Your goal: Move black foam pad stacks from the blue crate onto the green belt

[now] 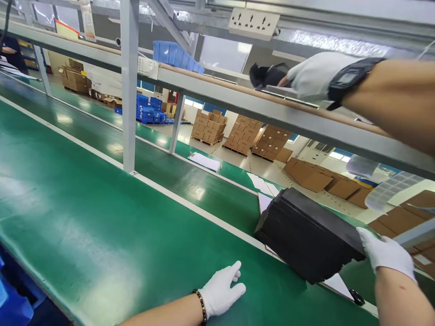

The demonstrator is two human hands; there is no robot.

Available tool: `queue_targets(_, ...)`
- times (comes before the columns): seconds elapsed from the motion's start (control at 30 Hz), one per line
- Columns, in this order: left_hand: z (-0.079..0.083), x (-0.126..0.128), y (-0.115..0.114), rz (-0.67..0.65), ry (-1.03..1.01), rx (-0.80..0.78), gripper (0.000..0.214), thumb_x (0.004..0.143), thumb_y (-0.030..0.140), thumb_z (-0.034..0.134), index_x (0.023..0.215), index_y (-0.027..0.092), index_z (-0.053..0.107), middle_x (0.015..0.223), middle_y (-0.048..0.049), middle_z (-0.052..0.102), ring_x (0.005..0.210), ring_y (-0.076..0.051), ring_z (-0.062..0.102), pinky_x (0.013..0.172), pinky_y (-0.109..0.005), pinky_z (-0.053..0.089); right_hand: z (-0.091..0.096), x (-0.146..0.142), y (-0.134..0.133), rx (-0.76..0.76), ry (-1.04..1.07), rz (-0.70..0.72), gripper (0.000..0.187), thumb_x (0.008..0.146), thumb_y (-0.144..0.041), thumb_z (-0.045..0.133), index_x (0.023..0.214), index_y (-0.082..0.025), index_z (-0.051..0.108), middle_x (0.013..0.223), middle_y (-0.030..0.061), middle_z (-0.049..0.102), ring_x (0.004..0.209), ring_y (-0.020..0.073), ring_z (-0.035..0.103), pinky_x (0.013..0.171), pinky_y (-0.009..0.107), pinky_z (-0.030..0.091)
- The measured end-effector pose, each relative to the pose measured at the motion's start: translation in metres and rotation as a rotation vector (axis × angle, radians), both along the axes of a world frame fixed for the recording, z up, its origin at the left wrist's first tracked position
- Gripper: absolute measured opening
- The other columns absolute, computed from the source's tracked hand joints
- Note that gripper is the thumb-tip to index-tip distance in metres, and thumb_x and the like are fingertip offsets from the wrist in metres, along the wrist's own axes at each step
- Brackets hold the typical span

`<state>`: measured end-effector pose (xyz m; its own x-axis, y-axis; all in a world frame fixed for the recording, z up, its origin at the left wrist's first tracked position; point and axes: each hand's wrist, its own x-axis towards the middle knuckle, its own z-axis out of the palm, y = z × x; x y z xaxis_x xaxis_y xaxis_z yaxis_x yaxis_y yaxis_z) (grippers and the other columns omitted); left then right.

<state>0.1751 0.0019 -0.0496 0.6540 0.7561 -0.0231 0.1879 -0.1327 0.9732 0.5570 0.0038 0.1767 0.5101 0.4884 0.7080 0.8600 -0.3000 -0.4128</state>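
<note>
My left hand, in a white glove with a beaded bracelet at the wrist, hovers over or rests on the green work surface. Its thumb and forefinger are apart and nothing is in it. To the right, my gloved right hand grips the near right end of a thick stack of black sheets; some of its fingers are hidden behind the stack. The stack lies tilted across the white divider strip, over white papers. Black scissor-like handles show beside it.
Another person's gloved hand, with a black watch, holds a dark item above the shelf rail. A grey post rises from the divider. A clipboard lies beyond. Carton stacks and blue crates stand behind.
</note>
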Motion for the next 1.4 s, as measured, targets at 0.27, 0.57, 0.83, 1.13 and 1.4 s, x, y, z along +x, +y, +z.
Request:
queue_targets(0.27,0.012,-0.002,0.004,-0.015,0.067,0.048,0.055,0.086,0.038,0.044,0.134,0.014,0.056,0.124,-0.0128,0.062,0.113,-0.026,0.056,0.103,-0.038,0.041,-0.06,-0.149,0.011,0.09,0.098,0.397,0.062,0.069,-0.063,0.051,0.101,-0.014,0.071,0.121,0.0169,0.062,0.12,0.0322,0.052,0.111,0.049,0.032)
queue_targets(0.57,0.001,0.0,0.011,-0.011,-0.004,0.192,0.042,0.092,0.033,0.034,0.101,0.015,0.071,0.106,-0.0098,0.07,0.096,-0.023,0.062,0.09,-0.033,0.046,-0.217,-0.254,-0.002,-0.294,0.629,0.758,0.056,0.066,-0.068,0.056,0.085,-0.02,0.078,0.099,0.0126,0.071,0.095,0.0318,0.067,0.093,0.047,0.053)
queue_targets(0.83,0.006,0.004,0.009,0.05,0.104,0.105,0.034,0.086,0.031,0.037,0.064,0.018,0.058,0.07,-0.0049,0.064,0.071,-0.02,0.056,0.076,-0.031,0.045,-0.25,-0.244,0.001,-0.194,0.841,0.648,0.06,0.068,-0.072,0.065,0.091,-0.017,0.074,0.109,0.0136,0.069,0.108,0.0264,0.062,0.108,0.051,0.038)
queue_targets(1.13,-0.006,0.008,0.027,0.026,0.078,-0.066,0.054,0.084,0.067,0.031,0.069,0.019,0.051,0.056,-0.0006,0.05,0.051,-0.015,0.048,0.052,-0.027,0.04,-0.249,-0.253,-0.001,-0.192,0.846,0.655,0.025,0.089,-0.04,0.065,0.094,-0.016,0.069,0.109,0.0071,0.068,0.11,0.021,0.06,0.108,0.049,0.036)
queue_targets(1.4,-0.001,-0.006,0.031,-0.04,-0.041,-0.085,0.064,0.071,0.083,0.033,0.069,0.021,0.048,0.069,-0.0047,0.058,0.065,-0.018,0.055,0.062,-0.032,0.047,-0.257,-0.281,0.022,-0.09,0.919,0.507,0.025,0.092,-0.04,0.061,0.089,-0.015,0.065,0.102,0.0054,0.066,0.104,0.0202,0.06,0.101,0.046,0.042)
